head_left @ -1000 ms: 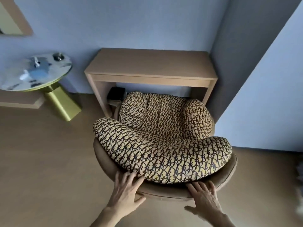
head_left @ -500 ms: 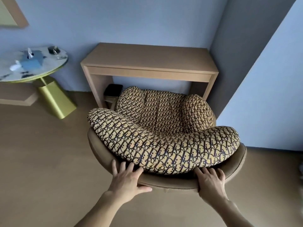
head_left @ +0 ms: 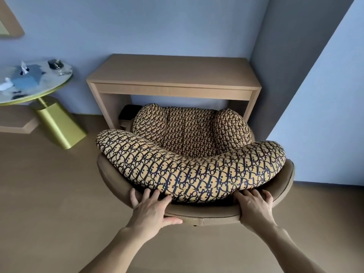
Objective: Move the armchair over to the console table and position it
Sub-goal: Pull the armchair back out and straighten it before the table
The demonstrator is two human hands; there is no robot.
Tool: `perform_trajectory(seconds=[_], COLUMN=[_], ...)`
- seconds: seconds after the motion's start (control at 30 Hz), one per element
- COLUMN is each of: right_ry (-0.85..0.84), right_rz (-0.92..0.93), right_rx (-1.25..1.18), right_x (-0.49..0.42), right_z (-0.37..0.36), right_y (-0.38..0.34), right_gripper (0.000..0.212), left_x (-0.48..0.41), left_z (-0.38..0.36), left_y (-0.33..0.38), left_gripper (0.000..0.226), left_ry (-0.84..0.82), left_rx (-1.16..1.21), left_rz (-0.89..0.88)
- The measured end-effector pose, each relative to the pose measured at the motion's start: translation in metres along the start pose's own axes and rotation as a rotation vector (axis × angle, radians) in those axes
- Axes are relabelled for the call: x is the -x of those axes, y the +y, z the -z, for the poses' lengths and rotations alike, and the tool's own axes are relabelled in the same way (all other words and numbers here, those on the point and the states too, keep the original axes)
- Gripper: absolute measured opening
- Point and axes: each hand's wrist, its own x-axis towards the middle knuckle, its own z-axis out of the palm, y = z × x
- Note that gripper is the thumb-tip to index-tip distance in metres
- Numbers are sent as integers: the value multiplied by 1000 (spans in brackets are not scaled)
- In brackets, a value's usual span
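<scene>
The armchair (head_left: 189,154) has a brown curved shell and tan cushions with a dark letter pattern. Its seat points at the light wooden console table (head_left: 173,75), and the front of the seat reaches under the tabletop. My left hand (head_left: 151,209) grips the back rim of the shell, fingers over the top and thumb on the outside. On the same rim, further right, my right hand (head_left: 254,207) holds on with its fingers tucked under the back cushion.
A round marble-top side table (head_left: 35,83) on a gold base stands left of the console, with a tissue box on it. A small dark bin (head_left: 128,114) sits under the console's left end. A wall corner (head_left: 295,95) juts out on the right. Open floor lies to the left.
The armchair has slid forward toward the console table. Both hands went from resting loosely on the back rim to gripping it.
</scene>
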Motion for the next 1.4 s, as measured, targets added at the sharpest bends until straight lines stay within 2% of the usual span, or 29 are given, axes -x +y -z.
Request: perform_trajectory(seconds=[0.17,0.3,0.43,0.7,0.97,1.13,1.4], right_ry=[18,50,56,76,83,60,49], right_rz=[20,22,12,43,71,99,93], right_rx=[-15,-52,-76,-61,-26,8,0], right_x=[-60,-87,-91,-84,-67,-54,-60], right_z=[10,12,11,7,-1,-3,3], right_y=[3,-23,-42,-36,-30,-11,-12], right_gripper=[43,39,39,38,38,39,37], left_x=[-57,-84,-89,-75,-51,-30,-41], left_z=[12,19,18,8,2,-14,1], left_y=[-8,-38,-56,-45,-29,-7,-15], left_gripper=[100,100,103,90,96,89,98], left_ry=[33,53,50,199,155,222,99], left_rx=[9,-22,-76,-39,6,17,-12], left_rz=[4,-2,6,0,45,58,61])
